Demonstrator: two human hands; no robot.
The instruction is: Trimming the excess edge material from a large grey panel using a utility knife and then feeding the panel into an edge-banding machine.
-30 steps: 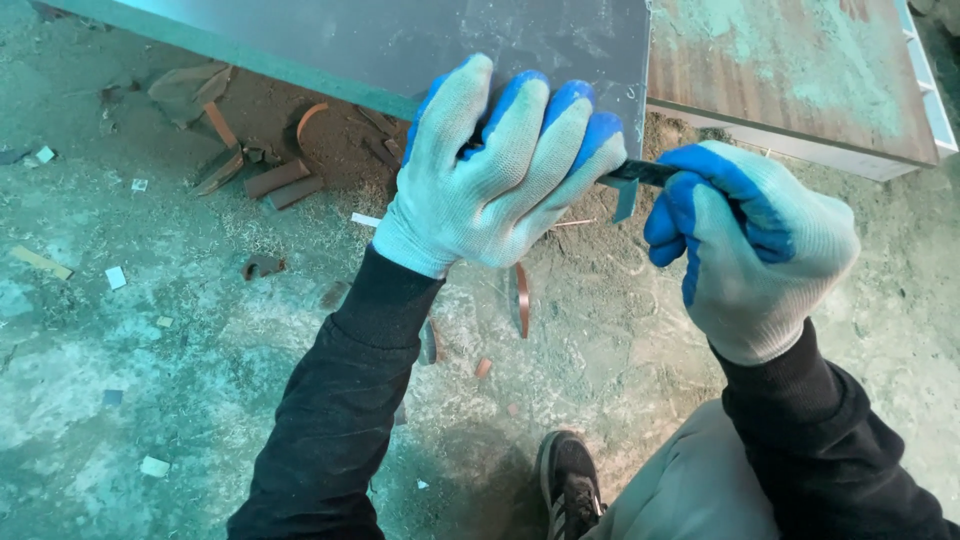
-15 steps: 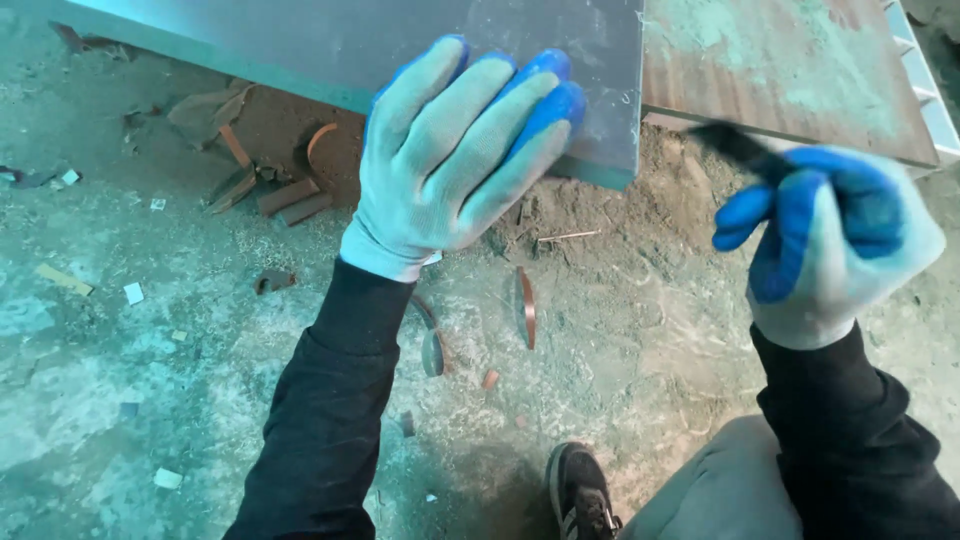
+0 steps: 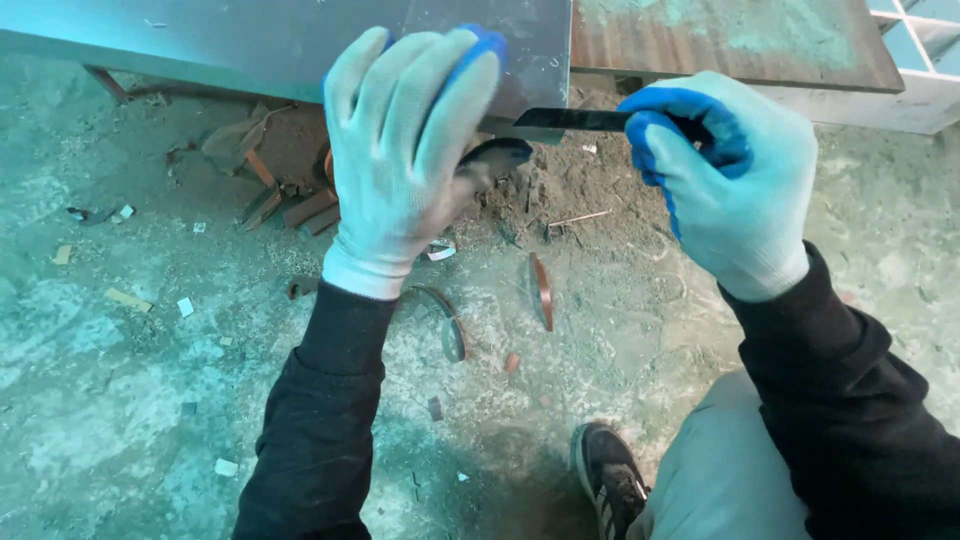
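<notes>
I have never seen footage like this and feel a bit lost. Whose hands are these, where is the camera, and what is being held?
There is no machine here. The picture comes from a camera worn on a person's head, looking down at their own two gloved hands. The left hand lies flat on the corner of a grey panel, with the thumb curled under its edge. The right hand grips a thin dark blade whose tip is at the panel's edge. To the right of the panel lies a brown wooden board. Below is a dusty floor strewn with curled trim strips and small chips. At the bottom you see the person's shoe.
</notes>
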